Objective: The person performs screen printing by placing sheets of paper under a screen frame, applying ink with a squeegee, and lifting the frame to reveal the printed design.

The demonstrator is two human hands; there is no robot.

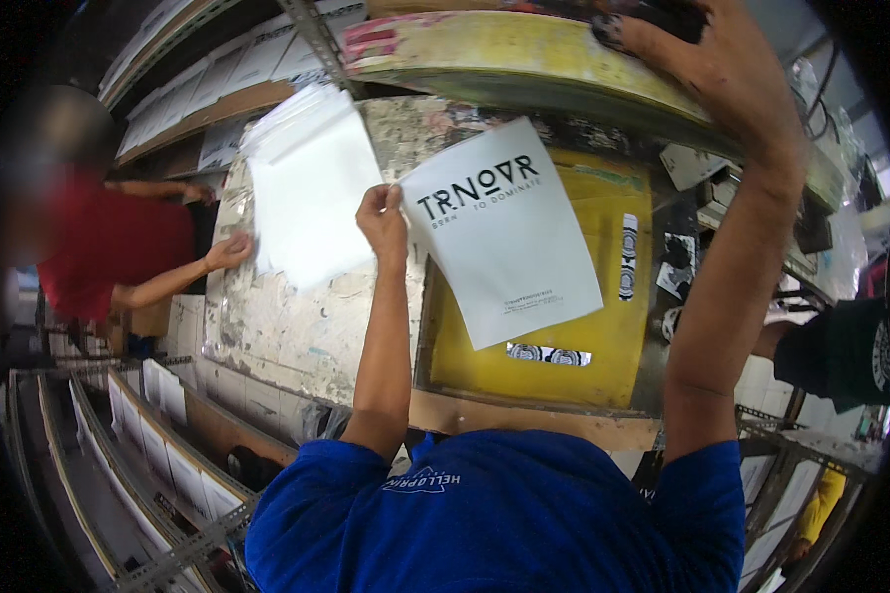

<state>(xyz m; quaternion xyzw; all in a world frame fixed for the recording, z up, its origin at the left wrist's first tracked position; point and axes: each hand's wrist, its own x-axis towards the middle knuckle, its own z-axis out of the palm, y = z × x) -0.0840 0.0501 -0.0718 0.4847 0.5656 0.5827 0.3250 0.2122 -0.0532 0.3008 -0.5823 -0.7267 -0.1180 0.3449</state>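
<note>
My left hand (381, 219) pinches the upper left corner of a white sheet (509, 247) with black print. The sheet hangs at a tilt over a yellow board (613, 346) on the worktable. My right hand (697, 64) is raised at the far right, over a long yellow-stained screen frame (504, 47). Its thumb looks dark-stained and its fingers curl around something dark, cut off by the top edge. Left of my left hand lies a stack of blank white sheets (316, 188), fanned at the top.
Two patterned strips, one upright (628, 257) and one flat (549, 354), lie on the yellow board. A person in a red shirt (119, 237) stands at the left of the paint-marked table (267, 336). Racks of panels (178, 445) stand lower left. Another person's dark sleeve (831, 346) shows right.
</note>
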